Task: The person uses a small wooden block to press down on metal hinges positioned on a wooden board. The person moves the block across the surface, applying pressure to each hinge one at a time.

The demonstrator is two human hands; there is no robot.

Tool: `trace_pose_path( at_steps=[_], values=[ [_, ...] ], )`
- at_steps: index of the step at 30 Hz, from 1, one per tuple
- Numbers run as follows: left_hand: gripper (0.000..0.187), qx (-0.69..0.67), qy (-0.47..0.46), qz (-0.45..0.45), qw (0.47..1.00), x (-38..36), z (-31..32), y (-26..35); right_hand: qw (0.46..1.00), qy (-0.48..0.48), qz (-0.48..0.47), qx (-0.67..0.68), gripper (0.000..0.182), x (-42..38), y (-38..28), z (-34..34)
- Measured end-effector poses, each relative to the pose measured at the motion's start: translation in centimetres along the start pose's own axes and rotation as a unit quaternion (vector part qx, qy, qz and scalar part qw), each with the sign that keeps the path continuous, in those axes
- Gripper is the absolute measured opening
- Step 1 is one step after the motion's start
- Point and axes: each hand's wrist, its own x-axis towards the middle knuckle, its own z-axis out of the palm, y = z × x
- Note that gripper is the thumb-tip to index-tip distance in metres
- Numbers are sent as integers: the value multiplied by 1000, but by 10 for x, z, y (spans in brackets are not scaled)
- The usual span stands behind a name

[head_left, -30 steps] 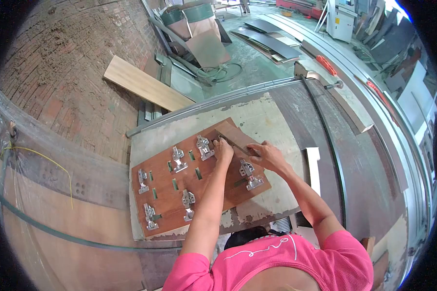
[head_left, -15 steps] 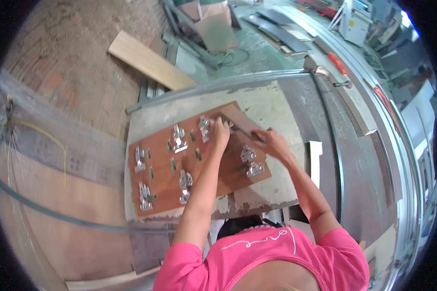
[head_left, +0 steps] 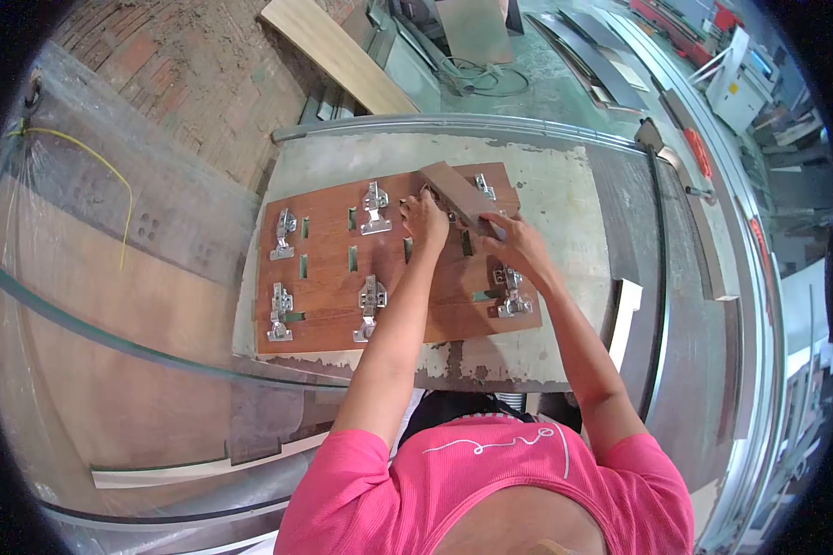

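A reddish-brown wooden board [head_left: 329, 301] lies on the worktable, with several slots cut through it and several metal cabinet hinges [head_left: 375, 208] on it. My left hand [head_left: 424, 220] is over the board's far middle, fingers curled in at the left edge of a brown wooden strip [head_left: 458, 192]. What those fingertips hold is hidden. My right hand [head_left: 518, 248] grips the strip's near end, which slants across the board. Just beyond the strip is another hinge [head_left: 484, 187]; a further hinge [head_left: 512, 298] sits below my right hand.
The worktable [head_left: 565, 203] has a worn, peeling surface. A metal rail [head_left: 453, 128] runs along its far side. A pale plank [head_left: 338, 55] leans beyond it, and plastic-wrapped panels [head_left: 167, 351] are at left. A red-handled clamp [head_left: 697, 153] lies at right.
The view has shifted, so the board appears higher in the picture. The strip has turned steeper, with my right hand still at its near end. A hinge beyond the strip now shows.
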Motion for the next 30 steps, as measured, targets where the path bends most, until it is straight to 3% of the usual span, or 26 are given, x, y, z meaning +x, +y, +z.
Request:
trace_pose_path(
  at_steps=[3, 23, 27, 28, 29, 30],
  values=[
    [39, -1, 60, 16, 998, -3, 3, 1, 999, 33, -31, 0, 47, -2, 2, 6],
    [34, 27, 72, 49, 996, -12, 2, 3, 999, 27, 4, 21, 52, -28, 8, 7],
    [35, 23, 45, 14, 999, -5, 11, -4, 999, -6, 35, 30, 50, -23, 4, 4],
    [36, -50, 46, -31, 997, 4, 25, -11, 999, -24, 31, 27, 50, -21, 5, 7],
    [36, -121, 49, -80, 988, 9, 35, -19, 999, 9, -12, 33, 50, -19, 11, 10],
    [36, -107, 71, -80, 989, 14, 44, -21, 997, 40, -54, 41, 49, -20, 15, 15]
  ],
)
